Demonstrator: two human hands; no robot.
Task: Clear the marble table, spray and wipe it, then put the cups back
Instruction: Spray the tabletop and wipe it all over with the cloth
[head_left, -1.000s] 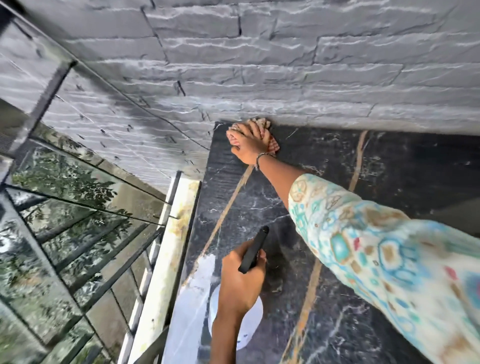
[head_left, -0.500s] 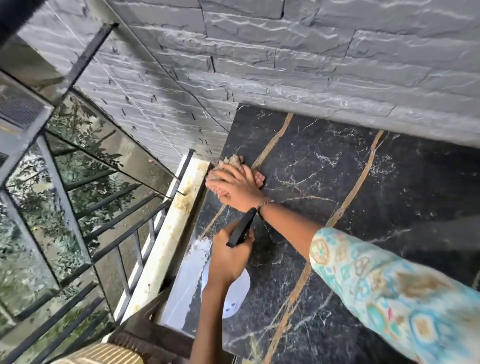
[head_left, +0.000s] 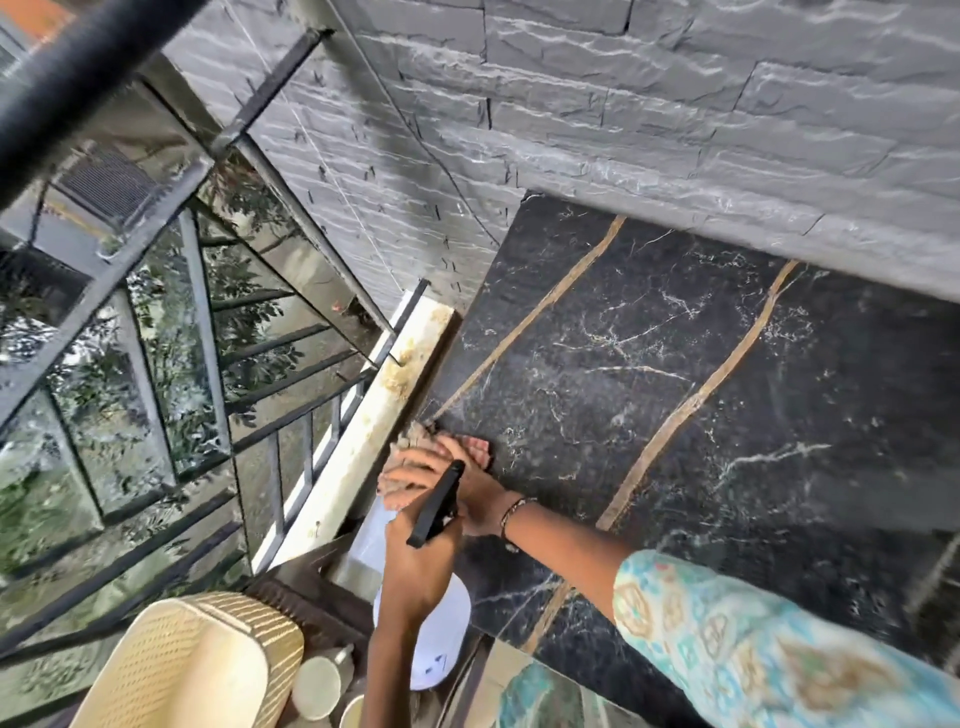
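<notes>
Gripping the white plastic spray bottle (head_left: 423, 639) by its black trigger top, the left hand (head_left: 415, 558) holds it over the near left corner of the black marble table (head_left: 649, 395) with gold lines. Flat, straight fingers of the right hand (head_left: 441, 480) press a small beige cloth (head_left: 415, 434) onto the table by its left edge. Two white cups (head_left: 319, 683) stand down below, beside a cream woven chair (head_left: 192, 670).

Head view, steep downward, close over marble table (head_left: 675, 389).
</notes>
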